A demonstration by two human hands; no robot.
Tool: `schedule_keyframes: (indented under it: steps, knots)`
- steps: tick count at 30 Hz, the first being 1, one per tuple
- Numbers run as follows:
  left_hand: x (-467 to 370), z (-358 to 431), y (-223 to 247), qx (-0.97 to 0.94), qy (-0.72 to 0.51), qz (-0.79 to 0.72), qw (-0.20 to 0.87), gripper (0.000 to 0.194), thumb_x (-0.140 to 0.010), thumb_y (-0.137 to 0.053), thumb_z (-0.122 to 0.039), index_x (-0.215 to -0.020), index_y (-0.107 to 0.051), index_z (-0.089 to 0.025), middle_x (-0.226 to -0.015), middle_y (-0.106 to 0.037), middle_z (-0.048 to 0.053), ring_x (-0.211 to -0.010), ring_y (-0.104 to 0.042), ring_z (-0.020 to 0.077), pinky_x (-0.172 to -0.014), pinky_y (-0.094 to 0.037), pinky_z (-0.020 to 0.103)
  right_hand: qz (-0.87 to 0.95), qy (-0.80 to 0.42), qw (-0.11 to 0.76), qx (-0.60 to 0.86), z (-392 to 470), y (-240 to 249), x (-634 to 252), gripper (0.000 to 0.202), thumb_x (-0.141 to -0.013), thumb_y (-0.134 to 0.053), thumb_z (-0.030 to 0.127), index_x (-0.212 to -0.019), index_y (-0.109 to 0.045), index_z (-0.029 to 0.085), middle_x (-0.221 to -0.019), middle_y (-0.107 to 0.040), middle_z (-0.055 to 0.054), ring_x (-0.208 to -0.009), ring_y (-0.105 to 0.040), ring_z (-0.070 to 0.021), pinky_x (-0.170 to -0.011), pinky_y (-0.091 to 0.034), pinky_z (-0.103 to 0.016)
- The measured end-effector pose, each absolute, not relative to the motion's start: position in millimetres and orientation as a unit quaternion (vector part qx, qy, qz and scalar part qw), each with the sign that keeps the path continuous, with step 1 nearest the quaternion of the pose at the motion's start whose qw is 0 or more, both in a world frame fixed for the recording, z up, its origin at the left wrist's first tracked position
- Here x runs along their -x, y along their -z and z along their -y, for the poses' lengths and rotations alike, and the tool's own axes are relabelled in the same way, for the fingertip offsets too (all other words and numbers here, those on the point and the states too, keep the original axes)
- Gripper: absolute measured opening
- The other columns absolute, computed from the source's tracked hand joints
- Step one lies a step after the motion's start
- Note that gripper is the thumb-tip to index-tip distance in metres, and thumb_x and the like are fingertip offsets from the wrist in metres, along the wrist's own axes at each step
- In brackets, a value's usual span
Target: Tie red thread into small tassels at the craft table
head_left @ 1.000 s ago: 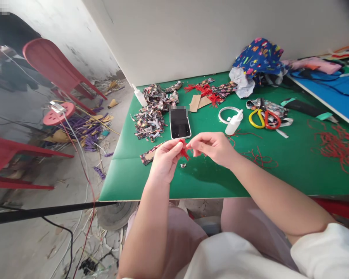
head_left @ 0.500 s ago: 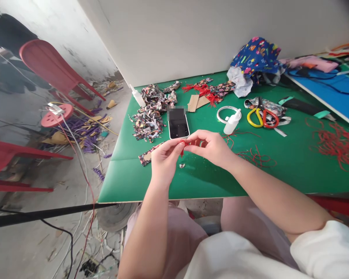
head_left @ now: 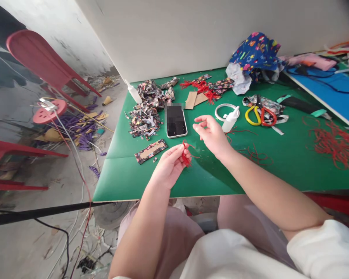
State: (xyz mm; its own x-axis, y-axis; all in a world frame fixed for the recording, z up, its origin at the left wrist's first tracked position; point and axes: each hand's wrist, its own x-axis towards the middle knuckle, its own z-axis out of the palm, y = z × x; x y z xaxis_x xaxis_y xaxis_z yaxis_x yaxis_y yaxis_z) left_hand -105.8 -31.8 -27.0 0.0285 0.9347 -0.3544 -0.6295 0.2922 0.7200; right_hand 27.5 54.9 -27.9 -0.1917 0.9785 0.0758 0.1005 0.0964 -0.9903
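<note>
A small red string tassel (head_left: 186, 158) is pinched in the fingers of my left hand (head_left: 172, 161) above the green table (head_left: 119, 174). Loose string ends stick out from it to the right. My right hand (head_left: 211, 133) is raised apart from it, fingers spread and holding nothing visible. A strip of flower-printed fabric with a cardboard piece (head_left: 150, 151) lies left of my left hand. Beyond the hands lies a phone (head_left: 177, 122). A white squeeze bottle (head_left: 230, 122) stands close to my right hand, beside a white ring (head_left: 221, 111).
Red-and-yellow-handled scissors (head_left: 261, 116), a black-and-teal tool (head_left: 302, 105) and a tangle of red string (head_left: 337, 145) lie to the right. Fabric scraps (head_left: 145, 120) and another bottle (head_left: 133, 93) are at left. Tasselled strips (head_left: 211, 91) lie behind. Red chairs (head_left: 40, 58) and cords are on the floor side.
My right hand has let go of the red tassel and moved right, its fingers opening. My left hand has lowered slightly with the tassel still in it.
</note>
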Motion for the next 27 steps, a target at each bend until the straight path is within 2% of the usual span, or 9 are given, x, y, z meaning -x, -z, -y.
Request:
schedule_keyframes:
  steps: [2, 3, 6, 10, 16, 27]
  knots:
    - [106, 33, 26, -0.196, -0.599, -0.406, 0.662, 0.015, -0.068, -0.071, -0.024, -0.079, -0.068, -0.014, -0.062, -0.057, -0.002, -0.059, -0.054, 0.0048, -0.063, -0.046, 0.018, 0.615, -0.454, 0.473, 0.438, -52, 27, -28, 0.021, -0.078, -0.059, 0.036, -0.09, -0.055, 0.019, -0.072, -0.052, 0.003, -0.052, -0.045, -0.0053, -0.048, -0.036, -0.019]
    - [107, 32, 26, -0.211, -0.616, -0.415, 0.635, 0.015, -0.068, -0.071, -0.025, -0.078, -0.069, -0.014, -0.063, -0.058, -0.002, -0.059, -0.054, 0.0049, -0.063, -0.045, 0.018, 0.626, -0.459, 0.472, 0.418, -49, 25, -29, 0.021, -0.079, -0.057, 0.039, -0.084, -0.056, 0.018, -0.07, -0.053, 0.002, -0.054, -0.045, -0.0058, -0.049, -0.036, -0.019]
    - [110, 32, 25, -0.275, -0.651, -0.461, 0.537, 0.014, -0.07, -0.069, -0.027, -0.078, -0.07, -0.015, -0.065, -0.062, 0.0, -0.061, -0.056, 0.0058, -0.06, -0.044, 0.017, 0.661, -0.512, 0.417, 0.356, -38, 16, -30, 0.029, -0.081, -0.053, 0.044, -0.072, -0.059, 0.017, -0.062, -0.054, 0.002, -0.053, -0.045, -0.0065, -0.048, -0.034, -0.02]
    - [110, 32, 26, -0.34, -0.656, -0.49, 0.462, 0.011, -0.072, -0.068, -0.025, -0.078, -0.071, -0.017, -0.071, -0.067, 0.001, -0.066, -0.058, 0.0082, -0.062, -0.044, 0.019, 0.708, -0.516, 0.361, 0.321, -30, 10, -28, 0.023, -0.075, -0.062, 0.04, -0.077, -0.063, 0.017, -0.07, -0.063, 0.0, -0.056, -0.05, -0.008, -0.049, -0.036, -0.02]
    - [108, 34, 25, -0.334, -0.662, -0.484, 0.466, 0.009, -0.072, -0.068, -0.025, -0.078, -0.071, -0.019, -0.073, -0.068, 0.0, -0.064, -0.059, 0.0071, -0.063, -0.045, 0.019, 0.694, -0.543, 0.36, 0.305, -31, 12, -27, 0.018, -0.08, -0.058, 0.035, -0.075, -0.059, 0.017, -0.061, -0.056, 0.003, -0.052, -0.048, -0.0073, -0.048, -0.04, -0.02]
    - [106, 32, 22, -0.291, -0.686, -0.43, 0.509, 0.01, -0.07, -0.07, -0.024, -0.076, -0.067, -0.017, -0.073, -0.064, -0.001, -0.062, -0.058, 0.0058, -0.062, -0.045, 0.018, 0.69, -0.569, 0.349, 0.28, -31, 8, -29, 0.016, -0.079, -0.059, 0.032, -0.074, -0.057, 0.017, -0.062, -0.055, 0.003, -0.055, -0.049, -0.0075, -0.051, -0.041, -0.02]
